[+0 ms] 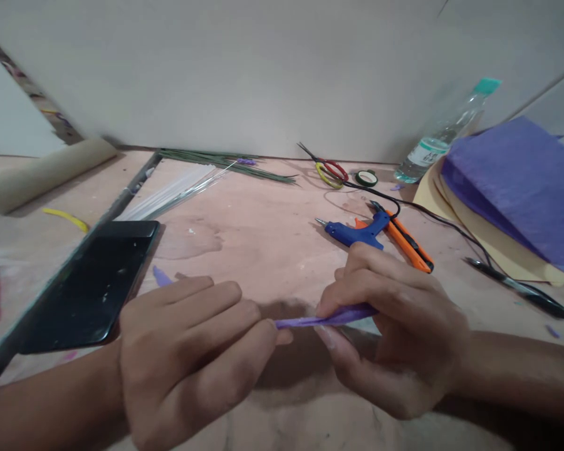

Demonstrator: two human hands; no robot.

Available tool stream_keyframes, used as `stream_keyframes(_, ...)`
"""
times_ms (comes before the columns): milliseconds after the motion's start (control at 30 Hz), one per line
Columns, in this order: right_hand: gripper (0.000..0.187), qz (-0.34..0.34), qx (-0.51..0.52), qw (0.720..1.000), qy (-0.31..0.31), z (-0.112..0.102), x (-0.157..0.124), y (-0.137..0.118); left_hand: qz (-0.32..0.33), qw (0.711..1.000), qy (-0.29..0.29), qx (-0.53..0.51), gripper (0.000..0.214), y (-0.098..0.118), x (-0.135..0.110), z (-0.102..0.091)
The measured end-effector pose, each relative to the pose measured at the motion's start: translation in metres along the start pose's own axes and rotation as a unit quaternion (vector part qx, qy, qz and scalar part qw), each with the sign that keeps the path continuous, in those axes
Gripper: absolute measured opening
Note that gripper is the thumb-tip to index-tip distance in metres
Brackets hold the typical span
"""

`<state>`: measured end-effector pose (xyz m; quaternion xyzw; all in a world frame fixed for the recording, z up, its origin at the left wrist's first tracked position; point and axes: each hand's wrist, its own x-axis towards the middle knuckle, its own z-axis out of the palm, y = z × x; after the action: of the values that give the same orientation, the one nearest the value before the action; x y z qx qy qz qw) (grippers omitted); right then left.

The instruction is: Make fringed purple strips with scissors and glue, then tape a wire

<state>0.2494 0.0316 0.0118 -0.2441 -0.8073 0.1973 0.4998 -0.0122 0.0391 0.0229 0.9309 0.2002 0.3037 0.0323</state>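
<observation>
Right hand (399, 335) pinches purple strip (350, 314) near its wider end; left hand (192, 357) closed around the other end, exact grip hidden. Strip runs straight between them, above table (249, 216). Progress, judged: partway. Span between hands is narrow; length at right hand apparently not yet narrowed. Beyond: glue gun (352, 233), cutter (411, 247). Left: phone (91, 285). Far right: purple sheets (512, 181).

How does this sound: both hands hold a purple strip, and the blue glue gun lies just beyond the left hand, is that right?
Not quite: the head view shows the blue glue gun just beyond the right hand, not the left hand. Both do hold the purple strip, as you said.
</observation>
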Motion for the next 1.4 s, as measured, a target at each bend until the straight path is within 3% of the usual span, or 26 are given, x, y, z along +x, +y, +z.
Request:
stream_keyframes(100, 0.028, 0.003, 0.001, 1.000, -0.013, -0.002, 0.000, -0.001, 0.017, 0.999, 0.024, 0.024, 0.018, 0.000, 0.005, 0.003)
stream_keyframes(233, 0.029, 0.007, 0.001, 1.000, -0.025, -0.002, 0.002, -0.004, 0.048, 0.998, -0.036, -0.003, 0.016, -0.004, 0.009, -0.001)
stream_keyframes(333, 0.030, 0.001, 0.005, 1.000, -0.017, -0.001, 0.004, -0.005, 0.019, 1.000, 0.009, -0.015, 0.013, -0.005, 0.007, -0.001)
stream_keyframes(400, 0.028, 0.001, 0.004, 1.000, -0.016, -0.002, 0.005, -0.005, 0.010, 1.000, -0.002, -0.015, 0.013, -0.004, 0.003, 0.002)
stream_keyframes(500, 0.026, 0.010, -0.002, 1.000, -0.008, -0.004, 0.006, -0.005, -0.005, 0.999, 0.041, -0.007, 0.012, -0.002, -0.001, 0.008)
stream_keyframes(567, 0.024, 0.015, -0.004, 1.000, -0.010, -0.006, 0.006, -0.006, -0.006, 0.999, 0.040, -0.007, 0.011, -0.002, -0.001, 0.008)
stream_keyframes(800, 0.019, 0.017, -0.028, 0.998, -0.045, -0.012, 0.005, -0.006, 0.046, 0.998, 0.009, 0.035, 0.006, -0.007, -0.003, 0.002)
stream_keyframes(967, 0.017, 0.010, -0.081, 0.988, -0.132, -0.023, 0.010, -0.009, 0.030, 0.998, 0.035, 0.038, 0.015, -0.006, -0.011, 0.005)
stream_keyframes(1067, 0.019, 0.006, -0.096, 0.985, -0.143, -0.029, 0.014, -0.012, 0.014, 0.999, 0.017, 0.030, 0.007, -0.004, -0.010, 0.006)
stream_keyframes(1133, 0.019, 0.001, -0.100, 0.985, -0.139, -0.030, 0.014, -0.012, 0.007, 0.999, 0.005, 0.034, 0.010, -0.003, -0.008, 0.006)
stream_keyframes(1267, 0.020, 0.005, -0.081, 0.990, -0.114, -0.018, 0.008, -0.009, -0.009, 1.000, 0.004, 0.014, 0.034, -0.003, -0.008, 0.005)
stream_keyframes(1400, 0.036, 0.015, -0.039, 0.997, 0.064, -0.004, 0.001, -0.002, 0.012, 0.999, -0.038, -0.005, 0.042, -0.005, -0.007, -0.001)
